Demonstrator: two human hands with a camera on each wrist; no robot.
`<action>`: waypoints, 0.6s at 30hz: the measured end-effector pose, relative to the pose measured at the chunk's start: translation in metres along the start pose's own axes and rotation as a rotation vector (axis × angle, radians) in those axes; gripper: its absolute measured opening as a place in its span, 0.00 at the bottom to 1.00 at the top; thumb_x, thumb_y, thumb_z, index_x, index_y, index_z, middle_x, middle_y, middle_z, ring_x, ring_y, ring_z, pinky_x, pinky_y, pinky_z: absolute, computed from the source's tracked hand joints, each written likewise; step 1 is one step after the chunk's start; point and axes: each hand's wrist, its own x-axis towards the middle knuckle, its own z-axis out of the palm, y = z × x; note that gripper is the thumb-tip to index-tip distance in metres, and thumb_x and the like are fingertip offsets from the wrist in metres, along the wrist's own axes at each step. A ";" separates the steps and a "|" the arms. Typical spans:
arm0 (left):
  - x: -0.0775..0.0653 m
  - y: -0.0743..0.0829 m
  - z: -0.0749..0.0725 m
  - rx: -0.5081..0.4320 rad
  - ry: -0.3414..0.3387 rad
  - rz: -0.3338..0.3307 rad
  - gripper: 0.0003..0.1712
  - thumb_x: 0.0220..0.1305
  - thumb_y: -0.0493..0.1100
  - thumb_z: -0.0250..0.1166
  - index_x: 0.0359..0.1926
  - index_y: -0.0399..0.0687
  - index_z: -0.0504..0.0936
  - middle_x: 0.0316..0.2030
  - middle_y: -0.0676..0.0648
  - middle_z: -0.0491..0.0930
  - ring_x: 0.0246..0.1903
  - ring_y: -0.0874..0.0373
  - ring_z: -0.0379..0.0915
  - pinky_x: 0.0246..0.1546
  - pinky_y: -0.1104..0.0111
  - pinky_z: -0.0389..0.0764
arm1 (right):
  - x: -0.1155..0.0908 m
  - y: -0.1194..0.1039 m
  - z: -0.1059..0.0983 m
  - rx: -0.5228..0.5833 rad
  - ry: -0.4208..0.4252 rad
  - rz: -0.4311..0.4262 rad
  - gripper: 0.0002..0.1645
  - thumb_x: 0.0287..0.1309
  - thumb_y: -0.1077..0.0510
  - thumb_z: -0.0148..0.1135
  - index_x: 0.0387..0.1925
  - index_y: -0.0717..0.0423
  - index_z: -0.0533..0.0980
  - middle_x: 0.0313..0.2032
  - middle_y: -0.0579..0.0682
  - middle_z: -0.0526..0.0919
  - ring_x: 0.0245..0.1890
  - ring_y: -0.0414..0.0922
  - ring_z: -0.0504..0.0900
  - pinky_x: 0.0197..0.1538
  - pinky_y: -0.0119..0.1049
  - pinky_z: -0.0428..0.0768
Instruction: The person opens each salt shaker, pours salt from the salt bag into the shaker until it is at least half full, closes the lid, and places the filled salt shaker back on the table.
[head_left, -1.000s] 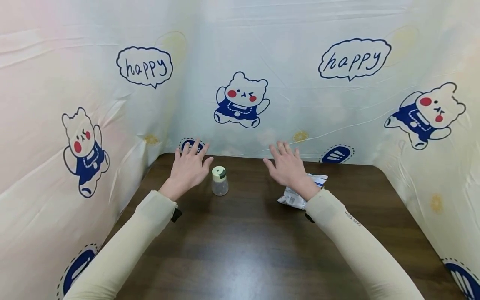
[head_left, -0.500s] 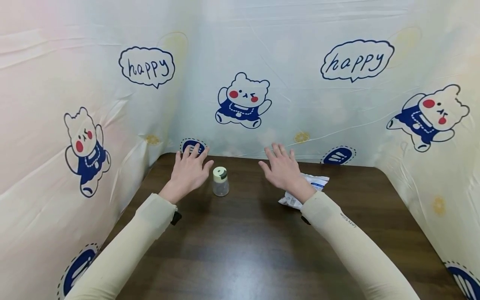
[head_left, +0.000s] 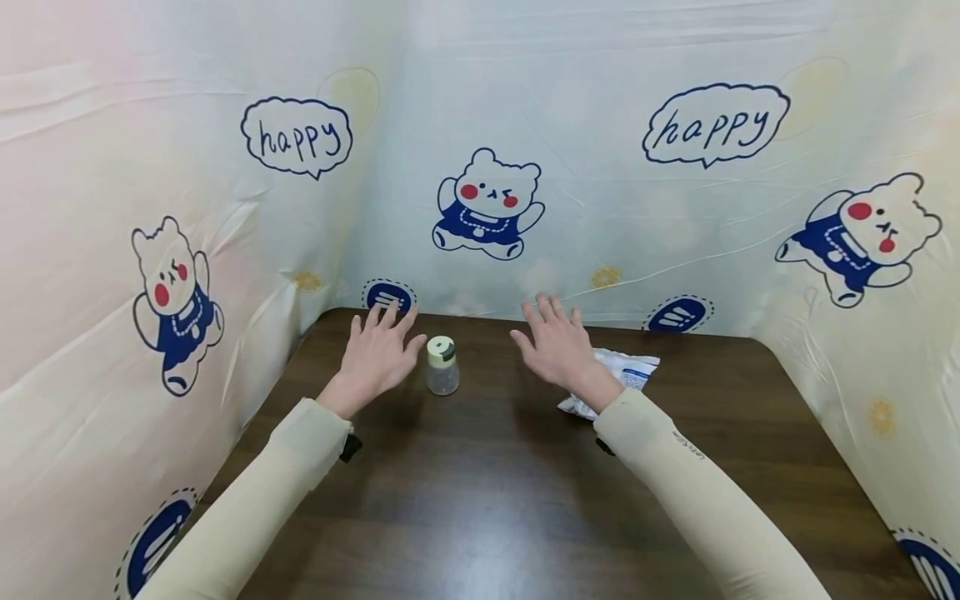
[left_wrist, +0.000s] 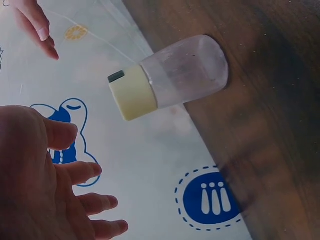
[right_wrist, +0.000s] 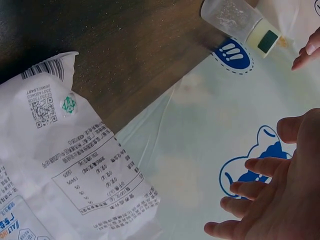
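Observation:
A small clear shaker bottle [head_left: 443, 379] with a pale green-yellow cap stands upright on the table. My left hand [head_left: 375, 357] is held just left of it, fingers spread, holding nothing; the left wrist view shows the bottle [left_wrist: 185, 72] apart from the fingertips. Over to the right, my right hand [head_left: 557, 348] is also spread and empty, palm down. Partly hidden under its wrist lies a white printed plastic packet [head_left: 630, 368]. In the right wrist view the packet [right_wrist: 75, 155] shows a barcode, a QR code and a printed table, with the fingers clear of it.
The dark brown wooden table [head_left: 465, 500] has rounded far corners. Behind and on both sides hangs a pale curtain [head_left: 585, 200] printed with bears and speech bubbles, close against the table's far edge.
My right hand has shifted left and slightly nearer, uncovering more of the packet. My left hand has drawn back a little. The bottle and packet stay put; the view has shifted slightly.

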 end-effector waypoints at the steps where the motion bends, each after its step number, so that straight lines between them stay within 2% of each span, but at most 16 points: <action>1: 0.000 -0.001 0.001 -0.003 -0.003 0.000 0.36 0.83 0.59 0.46 0.83 0.50 0.58 0.80 0.32 0.51 0.78 0.28 0.42 0.72 0.31 0.39 | 0.000 -0.001 0.000 0.003 0.000 -0.001 0.42 0.82 0.34 0.39 0.83 0.53 0.56 0.82 0.61 0.49 0.82 0.60 0.43 0.76 0.68 0.44; 18: -0.005 -0.005 0.012 -0.017 -0.026 -0.011 0.38 0.81 0.59 0.51 0.82 0.48 0.60 0.79 0.31 0.54 0.78 0.29 0.44 0.72 0.31 0.41 | 0.001 -0.010 0.006 -0.008 -0.002 -0.022 0.41 0.82 0.34 0.39 0.83 0.52 0.57 0.82 0.60 0.51 0.81 0.60 0.47 0.76 0.67 0.47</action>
